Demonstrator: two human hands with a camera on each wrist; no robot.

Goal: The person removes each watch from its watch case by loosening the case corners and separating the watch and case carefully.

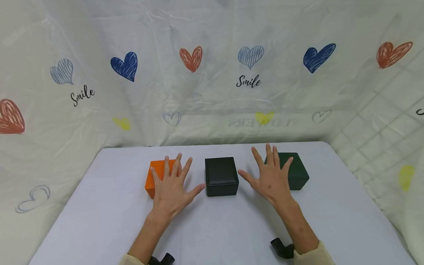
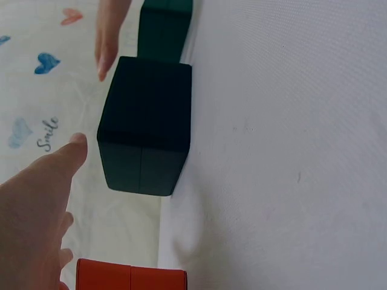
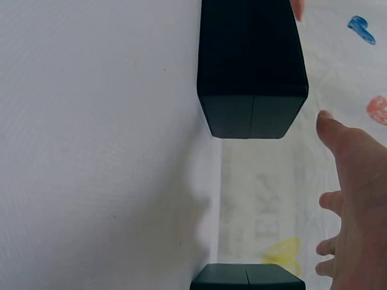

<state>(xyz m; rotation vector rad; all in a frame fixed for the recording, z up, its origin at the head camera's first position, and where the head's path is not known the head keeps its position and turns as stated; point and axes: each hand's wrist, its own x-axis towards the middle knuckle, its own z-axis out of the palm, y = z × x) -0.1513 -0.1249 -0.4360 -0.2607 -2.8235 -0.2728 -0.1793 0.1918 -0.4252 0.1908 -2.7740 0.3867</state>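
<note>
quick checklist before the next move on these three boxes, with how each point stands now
1. Left grip free: ok, fingers spread, holding nothing.
2. Right grip free: ok, fingers spread, holding nothing.
3. Black box standing apart from its neighbours: ok, gaps show on both sides in the head view.
4. Orange box fully visible from the head: not ok, the left grip covers part of it.
5. Green box fully visible from the head: not ok, the right grip overlaps its left side.
6. Whether the boxes hold anything: cannot tell, their insides are hidden.
</note>
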